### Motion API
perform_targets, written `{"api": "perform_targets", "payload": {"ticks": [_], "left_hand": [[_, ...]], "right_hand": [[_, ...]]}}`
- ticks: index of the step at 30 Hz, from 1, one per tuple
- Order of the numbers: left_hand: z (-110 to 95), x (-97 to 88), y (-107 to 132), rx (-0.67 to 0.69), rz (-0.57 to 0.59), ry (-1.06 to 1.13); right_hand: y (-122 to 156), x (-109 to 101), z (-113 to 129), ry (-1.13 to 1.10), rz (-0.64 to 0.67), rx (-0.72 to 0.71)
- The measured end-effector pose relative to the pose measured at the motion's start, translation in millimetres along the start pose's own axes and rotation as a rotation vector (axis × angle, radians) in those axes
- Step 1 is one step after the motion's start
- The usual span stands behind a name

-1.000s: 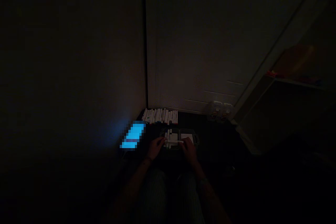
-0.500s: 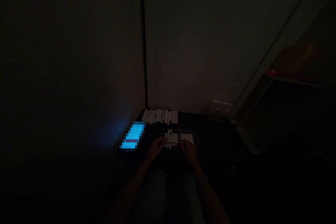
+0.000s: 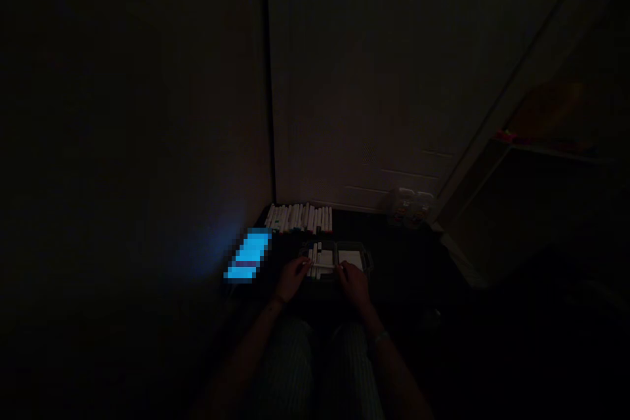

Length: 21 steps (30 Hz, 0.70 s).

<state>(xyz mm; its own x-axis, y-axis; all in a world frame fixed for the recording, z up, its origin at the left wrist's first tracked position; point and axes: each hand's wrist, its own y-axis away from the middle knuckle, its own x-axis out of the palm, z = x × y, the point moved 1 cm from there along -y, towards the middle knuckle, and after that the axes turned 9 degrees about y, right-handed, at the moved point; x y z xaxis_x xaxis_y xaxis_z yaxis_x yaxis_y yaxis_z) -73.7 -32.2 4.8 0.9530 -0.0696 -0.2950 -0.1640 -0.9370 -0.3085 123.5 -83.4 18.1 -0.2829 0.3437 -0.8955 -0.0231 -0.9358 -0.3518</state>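
Note:
The scene is very dark. My left hand [image 3: 291, 277] and my right hand [image 3: 354, 282] each pinch one end of a white marker [image 3: 323, 266] that lies crosswise between them. The marker hovers over the near edge of a dark open case [image 3: 367, 261] that holds a few white markers and a white insert. Beyond the case, a row of several white markers [image 3: 300, 218] lies side by side on the dark floor near the wall.
A glowing blue screen [image 3: 247, 255] lies on the floor left of my left hand. A clear plastic box [image 3: 407, 207] sits by the door at the back right. A low shelf [image 3: 522, 210] stands to the right. My legs [image 3: 315, 367] fill the lower middle.
My right hand has slid slightly left along the marker, closer to my left hand. The view has shifted a little; nothing else has moved.

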Motion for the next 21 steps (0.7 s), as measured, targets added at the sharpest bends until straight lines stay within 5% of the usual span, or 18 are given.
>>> {"api": "perform_targets", "payload": {"ticks": [21], "left_hand": [[-9.5,-2.2,0.6,-0.055,0.014,0.029]], "right_hand": [[0.4,2.2,-1.0,-0.034,-0.028,-0.001]]}}
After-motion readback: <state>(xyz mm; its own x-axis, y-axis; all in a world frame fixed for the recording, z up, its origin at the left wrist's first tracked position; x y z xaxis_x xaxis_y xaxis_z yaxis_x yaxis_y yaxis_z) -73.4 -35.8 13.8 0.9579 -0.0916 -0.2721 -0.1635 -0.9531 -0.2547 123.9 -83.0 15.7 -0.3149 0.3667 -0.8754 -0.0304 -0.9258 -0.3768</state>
